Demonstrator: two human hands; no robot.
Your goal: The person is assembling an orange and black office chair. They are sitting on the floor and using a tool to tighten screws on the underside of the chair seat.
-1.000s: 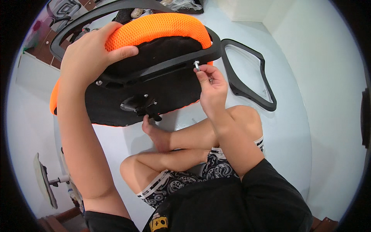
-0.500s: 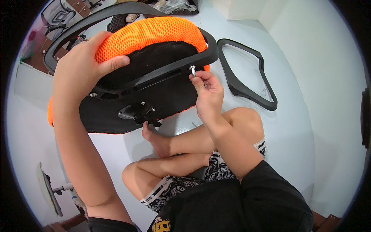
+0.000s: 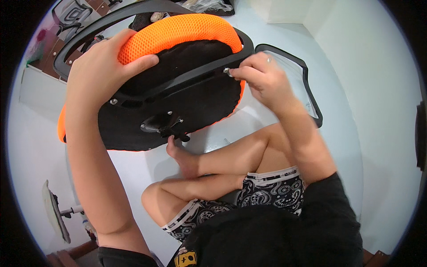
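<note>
Upper centre: your right hand (image 3: 268, 83), nearer — grip pinching bolt (image 3: 226, 70), head leftward, axis unclear | Upper left: your left hand (image 3: 98, 66) — grip clasping orange-edged seat (image 3: 182, 36).

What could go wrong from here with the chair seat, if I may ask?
The tilted chair seat, steadied near its top edge by the left hand, might slip onto the bare foot close to it. The bolt at the armrest, at the fingertips of the right hand, might drop or go in crooked.
</note>
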